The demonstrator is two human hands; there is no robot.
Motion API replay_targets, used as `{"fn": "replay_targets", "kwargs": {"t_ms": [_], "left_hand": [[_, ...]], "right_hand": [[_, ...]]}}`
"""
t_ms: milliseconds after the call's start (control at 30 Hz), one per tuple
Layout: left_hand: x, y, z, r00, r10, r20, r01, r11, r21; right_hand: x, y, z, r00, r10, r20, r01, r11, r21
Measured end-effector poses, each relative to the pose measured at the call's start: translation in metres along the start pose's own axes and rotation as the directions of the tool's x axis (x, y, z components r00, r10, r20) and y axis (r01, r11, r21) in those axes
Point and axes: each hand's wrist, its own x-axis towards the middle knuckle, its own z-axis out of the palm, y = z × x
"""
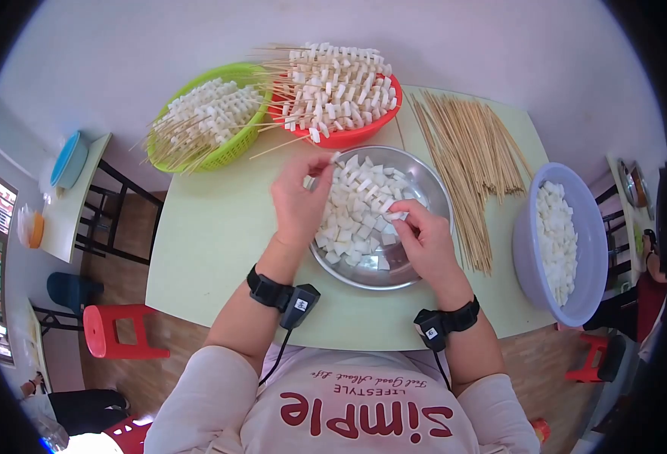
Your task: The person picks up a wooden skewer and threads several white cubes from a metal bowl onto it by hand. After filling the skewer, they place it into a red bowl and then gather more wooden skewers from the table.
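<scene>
My left hand (301,193) is closed in a pinch over the left rim of a steel bowl (433,198), at one end of a skewer threaded with white food pieces (362,181). The row of pieces slants down toward my right hand (426,240). The thumb and fingers of that hand are closed on a flat white piece (396,216) at the row's lower end. The thin stick itself is mostly hidden by the pieces and fingers. Below the hands, loose white chunks (349,234) fill much of the bowl.
A green basket (231,155) and a red basket (356,138) hold piled filled skewers at the back. Bare bamboo sticks (462,159) lie right of the bowl. A lavender tub (526,257) of white pieces stands at the table's right edge. A red stool (107,333) is at left.
</scene>
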Motion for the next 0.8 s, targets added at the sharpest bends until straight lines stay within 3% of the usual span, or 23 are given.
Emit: {"fn": "replay_targets", "kwargs": {"t_ms": [67,233,300,433,500,600,700,767,800], "left_hand": [[-0.005,0.003,0.005,0.996,0.076,0.043,-0.077,0.997,0.021],[-0.005,0.001,0.007,1.0,0.0,0.029,0.001,0.999,-0.033],[-0.004,0.003,0.005,1.0,-0.006,0.03,0.007,1.0,-0.025],[-0.005,0.002,0.004,0.998,0.055,0.024,-0.056,0.997,0.045],[-0.007,-0.001,0.005,0.998,0.061,0.024,-0.063,0.996,0.057],[-0.004,-0.003,0.006,0.999,0.028,0.045,-0.025,0.998,-0.054],[0.0,0.001,0.003,0.992,-0.058,0.11,0.081,0.971,-0.224],[0.002,0.005,-0.004,0.857,-0.121,0.501,0.13,0.991,0.017],[0.001,0.004,-0.005,0.854,-0.12,0.506,0.131,0.991,0.015]], "right_hand": [[0.001,0.006,-0.001,0.999,0.033,0.02,-0.034,0.998,0.047],[0.001,-0.001,-0.001,0.996,0.084,0.042,-0.086,0.995,0.044],[0.0,-0.002,0.002,0.999,-0.023,-0.044,0.022,1.0,-0.02],[0.001,-0.001,0.002,0.995,-0.072,-0.073,0.068,0.996,-0.056],[0.001,-0.001,0.0,0.998,0.059,0.026,-0.061,0.995,0.082],[0.002,0.004,-0.004,0.994,0.093,0.063,-0.1,0.988,0.114],[0.003,0.006,-0.003,0.988,0.15,-0.022,-0.139,0.955,0.263],[0.004,0.012,-0.001,0.98,0.187,-0.065,-0.157,0.935,0.317],[0.005,0.014,-0.001,0.97,0.22,-0.102,-0.168,0.913,0.372]]}}
